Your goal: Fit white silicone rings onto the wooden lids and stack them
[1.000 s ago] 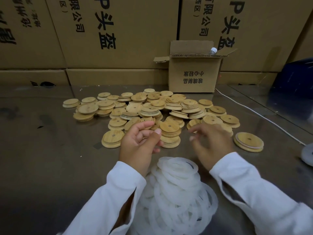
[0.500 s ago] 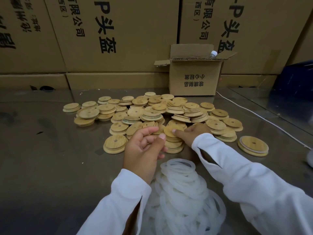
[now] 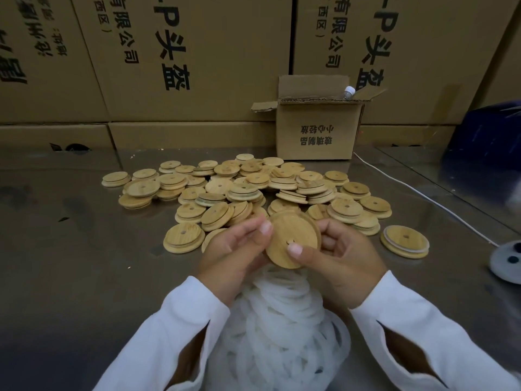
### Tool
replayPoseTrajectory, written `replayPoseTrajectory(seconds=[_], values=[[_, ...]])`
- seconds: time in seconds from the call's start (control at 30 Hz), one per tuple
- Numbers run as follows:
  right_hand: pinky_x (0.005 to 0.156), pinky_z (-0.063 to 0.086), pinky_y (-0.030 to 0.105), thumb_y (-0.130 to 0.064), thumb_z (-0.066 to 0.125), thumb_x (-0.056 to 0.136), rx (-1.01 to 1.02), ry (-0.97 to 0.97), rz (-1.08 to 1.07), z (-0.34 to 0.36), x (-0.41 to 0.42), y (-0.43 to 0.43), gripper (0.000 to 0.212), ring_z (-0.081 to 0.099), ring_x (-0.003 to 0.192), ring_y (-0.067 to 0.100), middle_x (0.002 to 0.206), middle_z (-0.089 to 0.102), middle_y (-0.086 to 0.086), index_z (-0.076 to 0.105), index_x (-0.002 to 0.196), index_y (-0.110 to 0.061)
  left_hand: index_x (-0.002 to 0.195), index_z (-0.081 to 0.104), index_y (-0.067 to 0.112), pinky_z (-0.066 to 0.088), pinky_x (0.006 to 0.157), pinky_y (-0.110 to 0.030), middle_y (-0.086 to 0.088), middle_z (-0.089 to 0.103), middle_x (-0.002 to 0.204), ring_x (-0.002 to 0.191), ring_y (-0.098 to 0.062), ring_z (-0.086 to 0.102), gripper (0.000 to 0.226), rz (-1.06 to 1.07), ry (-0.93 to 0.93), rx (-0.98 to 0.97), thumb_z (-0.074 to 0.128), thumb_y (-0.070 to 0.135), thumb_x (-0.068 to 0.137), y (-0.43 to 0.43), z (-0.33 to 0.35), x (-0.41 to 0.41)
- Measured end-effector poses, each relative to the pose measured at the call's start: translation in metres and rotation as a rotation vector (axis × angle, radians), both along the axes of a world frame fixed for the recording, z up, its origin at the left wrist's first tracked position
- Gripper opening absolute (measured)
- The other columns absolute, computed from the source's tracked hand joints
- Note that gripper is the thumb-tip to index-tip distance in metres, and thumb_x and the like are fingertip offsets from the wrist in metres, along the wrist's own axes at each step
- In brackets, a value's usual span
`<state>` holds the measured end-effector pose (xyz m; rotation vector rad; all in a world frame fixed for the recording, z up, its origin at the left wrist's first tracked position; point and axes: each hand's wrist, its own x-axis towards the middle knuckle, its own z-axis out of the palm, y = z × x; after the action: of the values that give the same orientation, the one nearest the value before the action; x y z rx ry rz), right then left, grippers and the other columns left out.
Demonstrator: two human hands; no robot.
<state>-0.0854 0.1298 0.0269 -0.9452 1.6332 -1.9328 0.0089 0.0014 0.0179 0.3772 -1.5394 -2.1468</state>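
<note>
Centre: one wooden lid (image 3: 293,238) gripped by curled fingers, left hand (image 3: 234,249) at its 9 o'clock rim, right hand (image 3: 344,258) with its thumb on the face. The steel tabletop (image 3: 84,263) bears loose lids (image 3: 242,190) at 12 o'clock, silicone rings (image 3: 282,320) at 6 and a small open carton (image 3: 315,131) at 1. Printed cartons (image 3: 197,52) wall the rear.

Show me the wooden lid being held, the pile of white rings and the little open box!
held wooden lid (image 3: 293,225): head view, on its flat face above the hole.
pile of white rings (image 3: 282,320): head view, on the middle of the heap.
little open box (image 3: 315,136): head view, on its front wall.
</note>
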Motion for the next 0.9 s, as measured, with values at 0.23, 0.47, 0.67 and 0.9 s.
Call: replayPoseTrajectory(seconds=[0.23, 0.47, 0.67, 0.9], values=[[0.056, 0.048, 0.016, -0.036, 0.072, 0.057, 0.056, -0.052, -0.018, -0.003, -0.001, -0.003, 0.041, 0.062, 0.060, 0.007, 0.065, 0.067, 0.001, 0.062, 0.086, -0.008, 0.092, 0.071, 0.002, 0.057, 0.069, -0.028, -0.017, 0.072, 0.092, 0.084, -0.024, 0.070, 0.035, -0.031, 0.069, -0.022, 0.064, 0.024, 0.066, -0.003, -0.001, 0.002], [0.048, 0.031, 0.017, -0.041, 0.058, 0.084, 0.737, 0.489, -0.366, -0.021, -0.017, 0.000, 0.029, 0.047, 0.056, 0.002, 0.055, 0.051, -0.013, 0.056, 0.059, -0.027, 0.094, 0.064, 0.006, 0.056, 0.054, -0.028, -0.006, 0.074, 0.080, 0.075, -0.017, 0.071, 0.031, 0.124, 0.049, 0.135, 0.059, 0.020, 0.068, -0.008, 0.000, 0.000], [0.051, 0.036, 0.016, -0.037, 0.070, 0.074, 0.687, 0.325, -0.293, -0.025, -0.019, -0.002, 0.020, 0.052, 0.054, 0.003, 0.046, 0.054, -0.013, 0.066, 0.059, -0.025, 0.093, 0.065, 0.008, 0.055, 0.051, -0.029, -0.005, 0.074, 0.080, 0.073, -0.017, 0.071, 0.030, 0.126, 0.028, 0.128, 0.060, 0.022, 0.068, -0.010, -0.005, -0.001], [0.071, 0.048, 0.019, -0.009, 0.065, 0.080, 0.231, 0.335, -0.208, -0.011, -0.015, 0.001, 0.014, 0.059, 0.074, 0.013, 0.073, 0.066, -0.004, 0.065, 0.070, -0.020, 0.092, 0.063, 0.008, 0.058, 0.056, -0.034, -0.005, 0.074, 0.078, 0.073, -0.020, 0.071, 0.020, 0.218, 0.096, 0.236, 0.059, 0.016, 0.075, -0.013, -0.003, -0.002]])
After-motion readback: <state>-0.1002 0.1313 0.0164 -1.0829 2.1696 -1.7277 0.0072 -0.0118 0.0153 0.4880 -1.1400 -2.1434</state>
